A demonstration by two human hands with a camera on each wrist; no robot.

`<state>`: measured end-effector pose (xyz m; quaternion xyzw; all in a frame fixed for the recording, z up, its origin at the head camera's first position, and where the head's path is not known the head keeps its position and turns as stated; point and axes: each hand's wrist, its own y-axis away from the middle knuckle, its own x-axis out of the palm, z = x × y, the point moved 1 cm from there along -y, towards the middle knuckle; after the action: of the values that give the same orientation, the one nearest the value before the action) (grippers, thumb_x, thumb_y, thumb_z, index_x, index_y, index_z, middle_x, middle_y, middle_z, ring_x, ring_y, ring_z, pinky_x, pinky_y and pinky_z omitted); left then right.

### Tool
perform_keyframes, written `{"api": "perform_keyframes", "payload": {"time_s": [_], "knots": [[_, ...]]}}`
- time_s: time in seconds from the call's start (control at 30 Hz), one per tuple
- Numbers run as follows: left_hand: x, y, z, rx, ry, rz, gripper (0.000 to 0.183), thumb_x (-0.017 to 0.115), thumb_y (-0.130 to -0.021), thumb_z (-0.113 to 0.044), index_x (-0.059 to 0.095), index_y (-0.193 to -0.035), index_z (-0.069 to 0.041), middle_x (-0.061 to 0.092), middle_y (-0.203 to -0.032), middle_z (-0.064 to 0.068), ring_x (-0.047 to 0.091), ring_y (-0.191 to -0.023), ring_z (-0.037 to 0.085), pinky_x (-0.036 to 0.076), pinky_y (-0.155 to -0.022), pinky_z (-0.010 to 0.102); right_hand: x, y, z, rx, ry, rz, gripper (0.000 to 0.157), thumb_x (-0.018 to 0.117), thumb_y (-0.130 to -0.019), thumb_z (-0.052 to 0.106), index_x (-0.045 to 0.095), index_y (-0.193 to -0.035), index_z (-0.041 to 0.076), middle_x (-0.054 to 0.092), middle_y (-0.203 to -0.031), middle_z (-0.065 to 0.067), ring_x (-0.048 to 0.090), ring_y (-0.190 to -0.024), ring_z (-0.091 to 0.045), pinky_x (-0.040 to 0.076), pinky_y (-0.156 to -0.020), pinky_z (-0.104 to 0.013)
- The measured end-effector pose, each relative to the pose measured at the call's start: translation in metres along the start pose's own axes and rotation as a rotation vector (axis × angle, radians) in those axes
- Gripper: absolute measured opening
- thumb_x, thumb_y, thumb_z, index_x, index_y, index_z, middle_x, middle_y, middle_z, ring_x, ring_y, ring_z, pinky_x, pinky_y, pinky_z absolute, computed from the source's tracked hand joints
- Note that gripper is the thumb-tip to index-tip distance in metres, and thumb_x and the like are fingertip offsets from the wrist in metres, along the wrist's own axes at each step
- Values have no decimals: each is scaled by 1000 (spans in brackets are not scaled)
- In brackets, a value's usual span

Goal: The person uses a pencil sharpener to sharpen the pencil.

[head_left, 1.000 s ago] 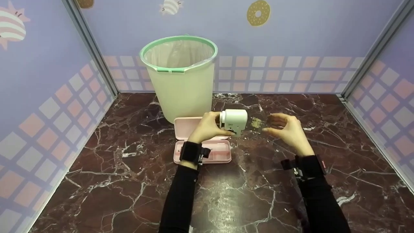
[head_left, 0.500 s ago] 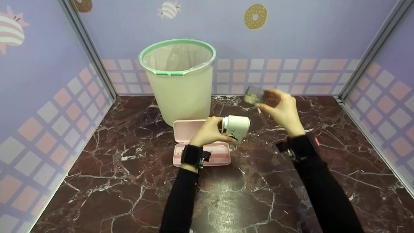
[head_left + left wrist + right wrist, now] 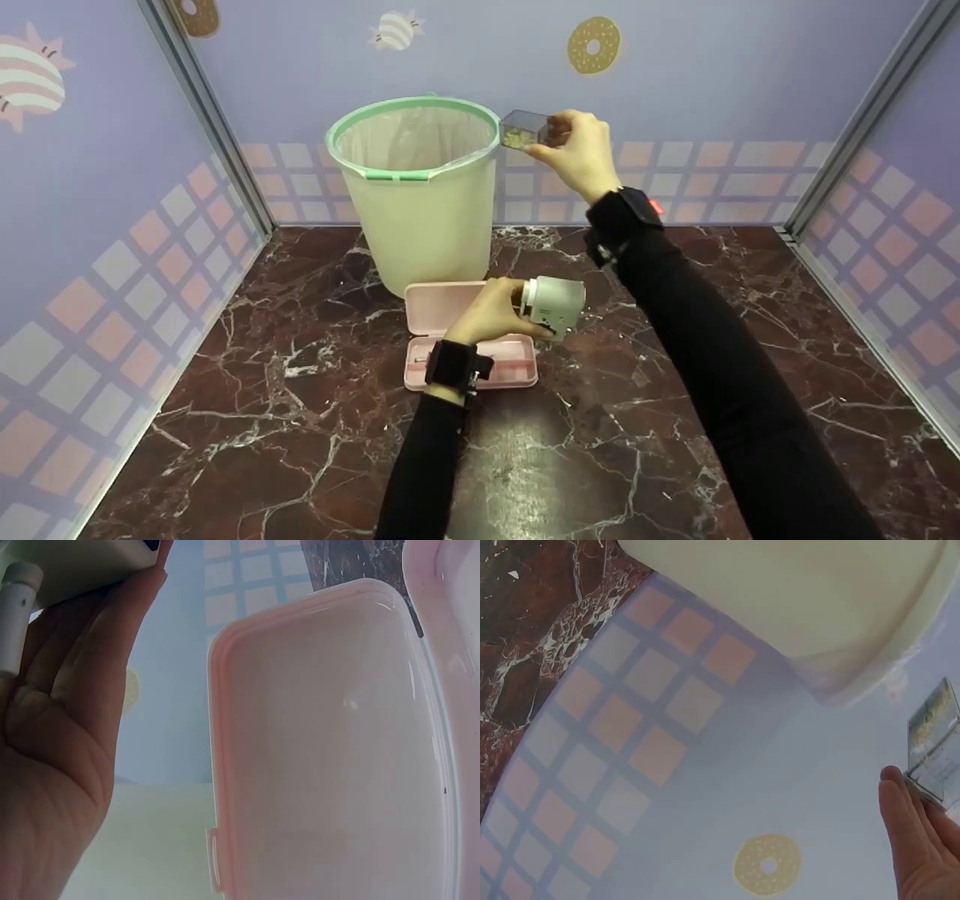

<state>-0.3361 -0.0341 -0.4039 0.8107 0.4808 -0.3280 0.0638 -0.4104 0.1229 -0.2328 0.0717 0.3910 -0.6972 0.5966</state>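
Note:
My left hand (image 3: 491, 309) grips a white pencil sharpener (image 3: 559, 304) sideways above the table, with fingers and thumb around its left end. In the left wrist view, part of the sharpener's white body (image 3: 90, 570) and a white knob (image 3: 19, 607) show by the palm. My right hand (image 3: 581, 154) pinches a see-through shavings drawer (image 3: 525, 124) by its right end, level with the bin's rim and at its right side. Pale yellowish shavings (image 3: 517, 138) lie inside. The right wrist view catches the drawer (image 3: 934, 720) at its right edge.
A tall cream bin (image 3: 427, 225) with a green rim and clear liner stands at the back left. In front of it lies an open pink pencil case (image 3: 517, 375), partly hidden by my left hand. Patterned walls (image 3: 712, 90) enclose the dark marbled table (image 3: 300, 450).
My right hand has pulled away from the sharpener, rising and moving left with the drawer to the bin's right side. My left hand still holds the sharpener, slightly lower and further right.

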Motion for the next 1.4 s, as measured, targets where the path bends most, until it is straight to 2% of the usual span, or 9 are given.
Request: {"api": "perform_keyframes", "payload": {"time_s": [0.27, 0.47, 0.6, 0.73, 0.87, 1.0, 1.2, 1.3, 1.4], "knots": [[-2, 12, 6, -2, 9, -3, 45, 94, -60, -20, 68, -95, -8, 73, -89, 4, 66, -76, 13, 56, -73, 27, 47, -21, 32, -45, 100, -17, 53, 77, -85, 24, 60, -128, -2, 63, -123, -18, 58, -115, -29, 47, -101, -33], [-2, 14, 5, 11, 42, -13, 45, 94, -59, -20, 67, -93, -7, 73, -87, 5, 67, -74, 11, 57, -72, 25, 64, -31, 54, -56, 168, 17, 57, 74, -88, 28, 56, -135, 3, 59, -129, -14, 56, -123, -26, 46, -105, -31], [0, 14, 3, 18, 73, -14, 45, 95, -59, -21, 67, -92, -8, 73, -85, 3, 66, -72, 10, 56, -70, 26, 71, -33, 56, -68, 231, 48, 61, 72, -89, 24, 50, -143, 4, 56, -136, -11, 56, -128, -27, 45, -108, -31], [4, 12, 2, 18, 89, -1, 43, 94, -59, -18, 67, -91, -9, 73, -84, 2, 67, -71, 9, 57, -69, 26, 76, -32, 50, -126, 314, 81, 62, 70, -91, 16, 45, -147, 5, 54, -137, -11, 59, -124, -31, 48, -105, -35], [6, 9, 0, 31, 61, 7, 43, 95, -60, -20, 68, -91, -9, 73, -84, 2, 67, -71, 9, 57, -68, 25, 79, -31, 43, -273, 432, 101, 53, 58, -96, 4, 44, -147, 4, 53, -135, -12, 61, -117, -35, 52, -100, -39], [6, 8, -1, 34, 37, 9, 44, 95, -59, -22, 68, -92, -9, 74, -86, 3, 66, -72, 9, 56, -69, 25, 80, -29, 41, -472, 602, 118, 43, 43, -100, 0, 50, -143, 4, 54, -131, -15, 63, -108, -38, 56, -92, -44], [5, 10, 0, 32, 26, 10, 45, 95, -59, -21, 67, -92, -9, 73, -86, 3, 66, -72, 9, 56, -69, 25, 81, -25, 46, -812, 883, 111, 37, 45, -99, -3, 60, -133, 1, 59, -126, -15, 65, -97, -35, 60, -77, -42], [4, 10, 0, 43, 13, 2, 46, 95, -58, -21, 67, -91, -8, 72, -85, 4, 65, -73, 9, 56, -69, 24, 82, -22, 48, -913, 966, 97, 34, 45, -99, -3, 62, -128, 0, 60, -126, -15, 66, -93, -33, 59, -78, -41], [5, 11, 0, 51, 13, -3, 46, 96, -57, -21, 66, -90, -7, 72, -85, 4, 65, -73, 9, 56, -69, 24, 83, -21, 50, -967, 1006, 96, 33, 44, -98, -3, 64, -125, 0, 61, -126, -15, 67, -92, -32, 58, -83, -42]]}}
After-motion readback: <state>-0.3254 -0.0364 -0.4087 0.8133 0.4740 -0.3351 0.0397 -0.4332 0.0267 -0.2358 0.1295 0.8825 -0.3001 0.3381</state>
